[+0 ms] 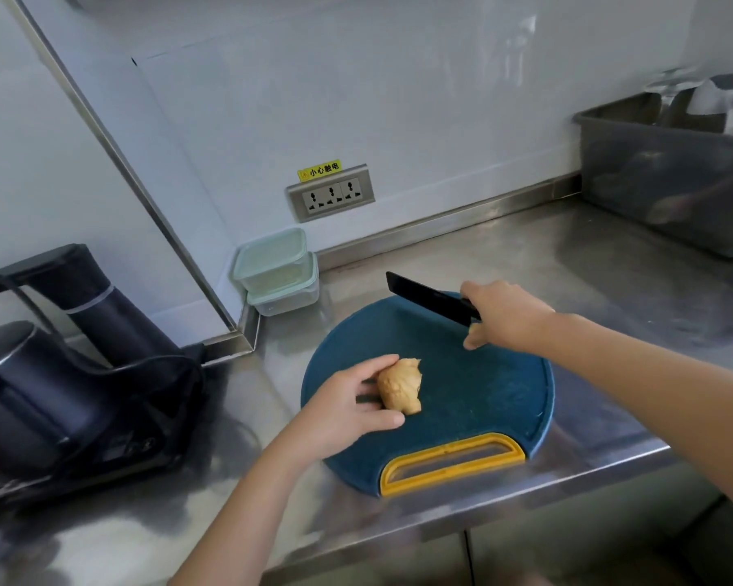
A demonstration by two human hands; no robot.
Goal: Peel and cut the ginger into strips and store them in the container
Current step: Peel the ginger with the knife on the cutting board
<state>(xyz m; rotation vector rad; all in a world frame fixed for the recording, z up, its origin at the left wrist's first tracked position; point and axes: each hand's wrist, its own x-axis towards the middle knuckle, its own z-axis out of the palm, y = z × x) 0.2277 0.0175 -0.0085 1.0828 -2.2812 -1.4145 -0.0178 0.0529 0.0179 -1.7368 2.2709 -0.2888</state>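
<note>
- The person's left hand is cupping a knobbly tan piece of ginger. The ginger is lying on a round dark-blue plastic cutting board with a yellow handle, a little left of the board's middle.
- The left fingers are curling over the far side of the root while the thumb is pressing in from the near side, so the grip is narrow and snug around it.
- The right hand is wrapping its fingers tightly round the handle of a black-bladed kitchen knife. The blade is pointing away to the left over the board's far edge, well apart from the ginger.
- The board is sitting on the stainless steel bench. Two stacked clear plastic containers with pale green lids are standing in the corner beyond the board, both lidded.
- From where I am standing the ginger seems to be wearing its skin, so peeling looks like the step in hand, with nothing cut yet.
- To do it well, I would be turning the root so a flat side is resting on the board. I would bring the blade in shallow, shaving thin strokes away from the holding fingers.
- The knobs are going to make the root want to roll. Tucking the fingertips back from the edge and working one lobe at a time should keep the grip steady.
</note>
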